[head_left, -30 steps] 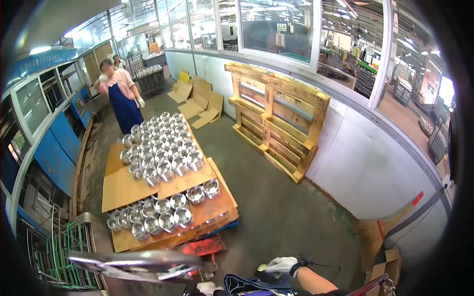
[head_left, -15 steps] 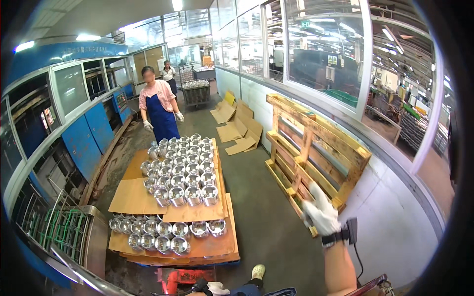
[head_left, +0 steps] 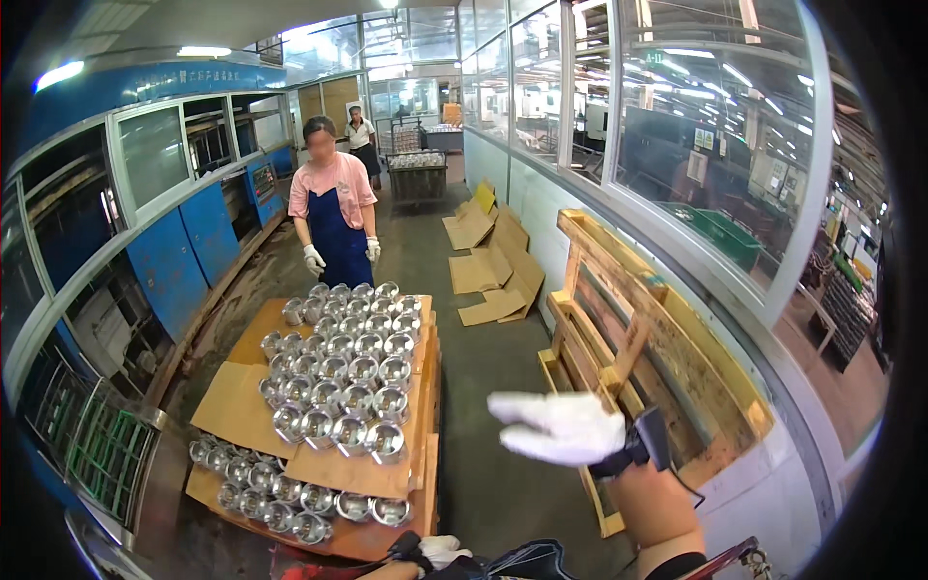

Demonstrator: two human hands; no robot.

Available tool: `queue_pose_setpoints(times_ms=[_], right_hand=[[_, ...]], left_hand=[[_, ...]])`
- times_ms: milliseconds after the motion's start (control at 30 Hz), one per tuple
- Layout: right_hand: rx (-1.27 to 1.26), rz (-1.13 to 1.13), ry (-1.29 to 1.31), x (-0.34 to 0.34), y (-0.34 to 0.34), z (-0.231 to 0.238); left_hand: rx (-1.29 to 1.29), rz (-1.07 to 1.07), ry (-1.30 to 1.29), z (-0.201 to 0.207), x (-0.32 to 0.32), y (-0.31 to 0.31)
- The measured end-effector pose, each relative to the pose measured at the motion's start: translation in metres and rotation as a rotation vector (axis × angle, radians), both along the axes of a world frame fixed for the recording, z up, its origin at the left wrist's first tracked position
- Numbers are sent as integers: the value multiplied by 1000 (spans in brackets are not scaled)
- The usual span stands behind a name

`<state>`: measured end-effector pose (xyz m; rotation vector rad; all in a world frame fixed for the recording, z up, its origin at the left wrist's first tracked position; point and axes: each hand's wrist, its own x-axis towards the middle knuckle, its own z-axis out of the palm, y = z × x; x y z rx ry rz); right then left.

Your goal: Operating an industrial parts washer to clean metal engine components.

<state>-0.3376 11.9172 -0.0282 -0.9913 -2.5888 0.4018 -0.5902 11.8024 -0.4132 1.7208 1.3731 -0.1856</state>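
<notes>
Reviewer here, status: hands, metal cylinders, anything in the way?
Right hand raised, open. Left hand low, grip unclear. Metal cylinders in two visible tiers, cardboard between. Co-worker standing at their far end.

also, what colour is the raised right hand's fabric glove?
White fabric glove on the right hand; shows best in the head view.

Ceiling tubes (head_left: pixel 60 74) are glaring at upper left, a window pane (head_left: pixel 715 126) is showing bright streaks upper right, metal cylinders (head_left: pixel 327 398) are glinting lower left, and straight lines are bowing rimward.
</notes>
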Motion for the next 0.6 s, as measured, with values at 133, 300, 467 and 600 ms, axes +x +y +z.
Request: queue_pose_setpoints(times_ms=[133, 300, 467, 600], right_hand=[[-144, -57, 51, 29, 43, -15], [215, 104, 581, 83, 114, 31], [587, 429, 687, 139, 180, 108], [554, 307, 782, 134, 225, 120]], left_hand=[[59, 47, -120, -75, -24, 26], [10, 116, 127, -111, -9, 84], [-12, 236, -18, -80, 24, 178], [65, 354, -221, -65, 35, 244]])
